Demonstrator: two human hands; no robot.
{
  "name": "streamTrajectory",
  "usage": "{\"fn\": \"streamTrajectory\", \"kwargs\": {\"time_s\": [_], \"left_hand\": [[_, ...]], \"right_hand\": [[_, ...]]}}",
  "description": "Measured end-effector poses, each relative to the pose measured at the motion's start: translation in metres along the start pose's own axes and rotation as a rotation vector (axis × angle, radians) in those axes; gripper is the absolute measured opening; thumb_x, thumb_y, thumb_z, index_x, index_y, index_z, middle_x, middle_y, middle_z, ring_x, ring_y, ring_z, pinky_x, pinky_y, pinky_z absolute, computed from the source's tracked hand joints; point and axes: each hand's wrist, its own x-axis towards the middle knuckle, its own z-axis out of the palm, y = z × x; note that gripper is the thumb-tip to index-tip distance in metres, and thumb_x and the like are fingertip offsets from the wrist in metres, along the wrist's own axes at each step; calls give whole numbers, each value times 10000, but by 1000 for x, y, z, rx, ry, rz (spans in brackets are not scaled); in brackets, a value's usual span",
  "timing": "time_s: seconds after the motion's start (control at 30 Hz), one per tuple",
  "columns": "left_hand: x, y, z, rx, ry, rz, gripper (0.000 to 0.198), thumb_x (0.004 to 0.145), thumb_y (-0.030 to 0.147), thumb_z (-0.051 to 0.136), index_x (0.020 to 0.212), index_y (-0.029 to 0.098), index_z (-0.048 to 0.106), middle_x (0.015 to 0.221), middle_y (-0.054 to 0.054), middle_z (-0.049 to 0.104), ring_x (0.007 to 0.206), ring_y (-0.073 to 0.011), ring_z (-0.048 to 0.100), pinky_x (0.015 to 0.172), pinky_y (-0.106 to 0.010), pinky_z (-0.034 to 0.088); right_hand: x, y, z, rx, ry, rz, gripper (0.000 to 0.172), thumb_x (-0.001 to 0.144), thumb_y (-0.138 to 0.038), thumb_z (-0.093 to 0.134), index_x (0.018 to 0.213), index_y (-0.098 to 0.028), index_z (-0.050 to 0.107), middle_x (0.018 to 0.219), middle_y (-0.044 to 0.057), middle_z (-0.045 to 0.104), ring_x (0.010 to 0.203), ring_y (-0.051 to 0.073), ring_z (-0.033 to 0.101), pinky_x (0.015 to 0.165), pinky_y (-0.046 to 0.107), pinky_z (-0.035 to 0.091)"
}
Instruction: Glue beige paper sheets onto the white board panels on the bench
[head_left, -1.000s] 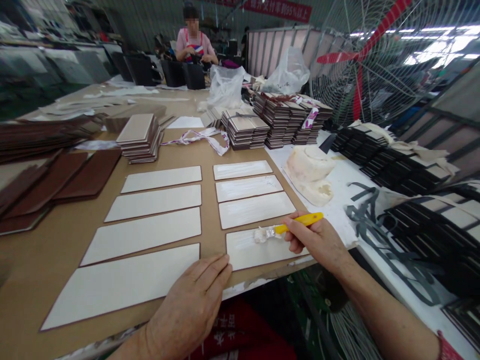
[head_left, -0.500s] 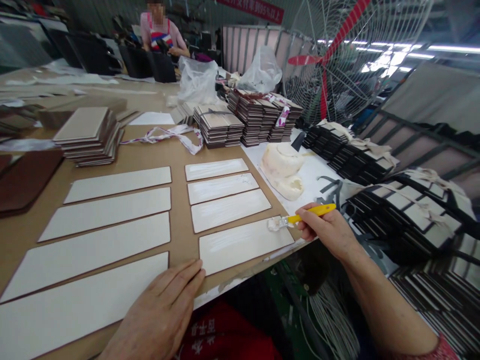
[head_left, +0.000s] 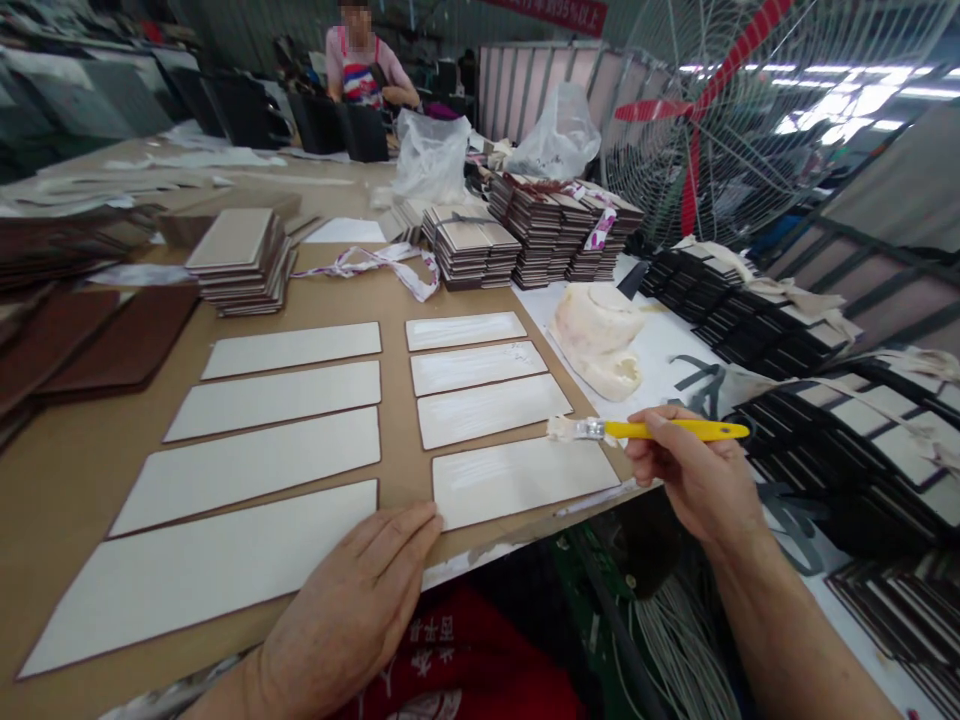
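My right hand (head_left: 694,465) grips a paintbrush (head_left: 652,430) by its yellow handle. Its whitish, coated bristles are at the upper edge of the nearest right-hand white panel (head_left: 517,480); whether they touch it I cannot tell. Flat on the table, my left hand (head_left: 367,590) has its fingers stretched out, the tips at that panel's lower left corner. Wet-looking streaks show on the right column's panels, such as the third panel (head_left: 491,408). To the left lies a column of longer white panels (head_left: 259,450). Behind the brush stands a cream-crusted glue pot (head_left: 596,335).
Stacked boards (head_left: 236,255) and tied bundles (head_left: 476,245) stand farther back, with a patterned cloth strip (head_left: 375,265) between. Black-edged bundles (head_left: 750,300) line the right side, below a large caged fan (head_left: 694,110). Brown sheets (head_left: 124,340) lie left. A co-worker (head_left: 367,70) is at the back.
My right hand has brought the brush from the panel's right part toward its upper edge, the handle now more level. My left hand stays at the corner. The whole view has shifted.
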Motion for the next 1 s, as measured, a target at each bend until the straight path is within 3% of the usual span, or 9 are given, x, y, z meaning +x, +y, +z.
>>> {"fn": "streamTrajectory", "kwargs": {"time_s": [0.23, 0.4, 0.67, 1.0], "left_hand": [[1, 1, -4, -102, 31, 7, 319, 930, 100, 450, 1212, 76, 597, 1219, -111, 628, 1172, -246, 519, 1046, -415, 467], [2, 2, -5, -91, 33, 18, 318, 922, 90, 453, 1205, 70, 598, 1215, -115, 632, 1163, -252, 529, 1034, -426, 483], [5, 3, -6, -70, 49, 13, 328, 910, 77, 441, 1185, 84, 620, 1190, -111, 651, 1141, -245, 551, 1024, -410, 485], [4, 3, -5, -71, 68, 35, 341, 906, 63, 432, 1181, 85, 633, 1184, -94, 657, 1146, -247, 535, 1053, -400, 426]], "right_hand": [[-31, 21, 66, 47, -317, 158, 309, 826, -461, 687, 885, -167, 612, 633, 9, 664, 444, 103, 570, 427, 186, 454], [-37, 30, 82, -65, -428, 227, 322, 853, -498, 633, 889, -180, 596, 641, -5, 662, 454, 101, 571, 452, 190, 476], [-31, 22, 55, -265, -427, 142, 297, 911, -471, 583, 884, -176, 610, 659, -7, 652, 475, 82, 557, 465, 167, 446], [-15, 15, -2, -331, -212, 99, 327, 872, -488, 642, 892, -163, 613, 637, -2, 645, 456, 77, 539, 439, 156, 427]]}}
